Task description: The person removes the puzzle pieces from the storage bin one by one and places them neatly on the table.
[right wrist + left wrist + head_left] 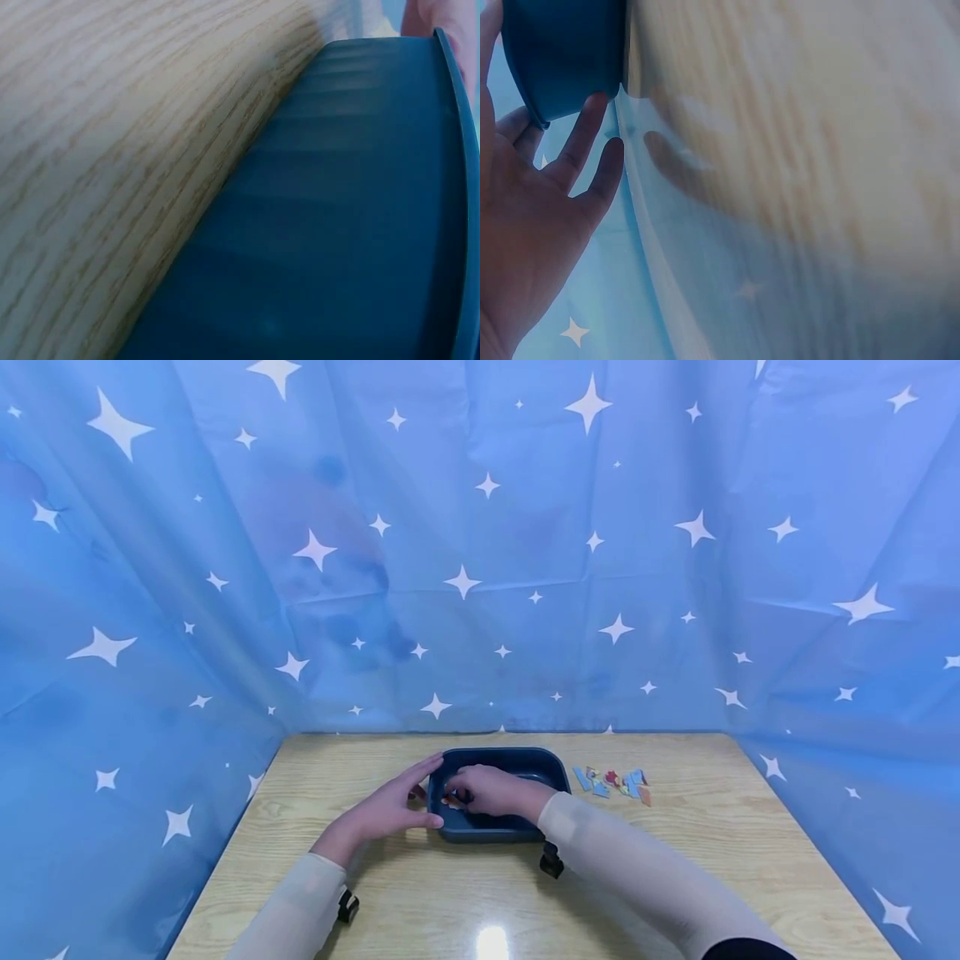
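Observation:
A dark blue rectangular tray [491,837] lies on the table. My left hand [390,810] is at its left end, fingers spread, with the thumb at the near corner and a fingertip by the far rim. In the left wrist view, the fairly straight fingers [581,142] of that hand reach up to the tray's wall [562,60]. My right hand [491,789] reaches inside the tray, its fingers bent down over small orange-and-white flat pieces [453,801] at the left side. I cannot tell whether it pinches one. The right wrist view shows mostly the tray's outer wall [322,195].
Several colourful flat pieces [600,783], looking like jigsaw pieces in light blue, red and yellow, lie on the table right of the tray. The wood-grain table [420,902] is bordered at the back and sides by a blue star-printed curtain [525,635].

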The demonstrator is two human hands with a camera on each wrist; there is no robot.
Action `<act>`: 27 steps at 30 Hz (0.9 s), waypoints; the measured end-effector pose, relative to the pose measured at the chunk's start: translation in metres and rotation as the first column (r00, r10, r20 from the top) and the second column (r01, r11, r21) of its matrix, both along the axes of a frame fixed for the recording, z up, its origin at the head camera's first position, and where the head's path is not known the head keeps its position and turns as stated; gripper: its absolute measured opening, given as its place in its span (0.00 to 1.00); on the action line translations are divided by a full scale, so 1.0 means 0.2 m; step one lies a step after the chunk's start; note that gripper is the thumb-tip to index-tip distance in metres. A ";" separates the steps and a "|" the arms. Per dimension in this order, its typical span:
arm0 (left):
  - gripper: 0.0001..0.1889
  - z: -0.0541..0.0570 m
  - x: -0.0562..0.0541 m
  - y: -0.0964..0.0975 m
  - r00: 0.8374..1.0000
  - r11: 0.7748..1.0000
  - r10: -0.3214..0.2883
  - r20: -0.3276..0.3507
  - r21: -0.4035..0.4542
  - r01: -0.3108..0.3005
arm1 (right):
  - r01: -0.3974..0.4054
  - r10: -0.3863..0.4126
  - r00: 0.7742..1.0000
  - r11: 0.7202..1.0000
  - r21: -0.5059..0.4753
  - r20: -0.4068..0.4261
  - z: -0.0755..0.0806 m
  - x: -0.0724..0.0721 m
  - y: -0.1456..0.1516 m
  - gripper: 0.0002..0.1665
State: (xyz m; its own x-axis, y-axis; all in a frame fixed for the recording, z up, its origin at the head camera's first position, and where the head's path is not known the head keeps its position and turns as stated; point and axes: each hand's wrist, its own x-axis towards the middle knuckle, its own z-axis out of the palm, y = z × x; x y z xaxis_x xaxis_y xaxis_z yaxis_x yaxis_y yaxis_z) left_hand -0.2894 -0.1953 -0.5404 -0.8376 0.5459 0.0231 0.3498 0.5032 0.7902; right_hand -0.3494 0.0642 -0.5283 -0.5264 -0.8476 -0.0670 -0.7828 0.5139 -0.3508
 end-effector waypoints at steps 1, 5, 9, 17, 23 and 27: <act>0.53 0.00 0.00 0.00 1.000 1.000 -0.001 -0.001 -0.002 0.001 | -0.007 0.007 1.000 1.000 -0.002 0.002 0.00 0.00 0.00 0.20; 0.53 0.00 0.00 0.00 1.000 1.000 -0.001 -0.002 0.000 0.001 | -0.014 0.014 1.000 1.000 -0.009 0.019 0.01 -0.01 0.01 0.18; 0.53 0.00 0.00 0.00 1.000 1.000 0.000 0.003 0.004 0.000 | -0.003 0.003 0.999 1.000 0.000 0.045 0.01 -0.02 -0.01 0.17; 0.53 0.00 0.00 0.01 1.000 1.000 0.000 0.008 0.012 0.000 | 0.024 -0.023 0.995 1.000 -0.008 0.097 -0.09 -0.12 -0.02 0.16; 0.53 0.01 0.00 0.01 1.000 1.000 0.004 0.015 0.011 -0.004 | 0.032 -0.030 0.996 0.999 -0.021 0.089 -0.18 -0.18 -0.01 0.19; 0.53 0.01 0.00 0.01 1.000 1.000 0.001 0.009 0.003 -0.001 | 0.059 -0.059 0.993 0.998 -0.002 0.104 -0.04 -0.08 -0.02 0.16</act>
State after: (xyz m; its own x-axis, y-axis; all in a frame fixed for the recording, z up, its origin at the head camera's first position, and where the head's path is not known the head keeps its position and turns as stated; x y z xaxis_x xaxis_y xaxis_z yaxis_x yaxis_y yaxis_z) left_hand -0.2891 -0.1940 -0.5385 -0.8382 0.5451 0.0178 0.3426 0.5008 0.7949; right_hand -0.3655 0.0592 -0.5366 -0.5660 -0.8157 -0.1192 -0.7105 0.5560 -0.4313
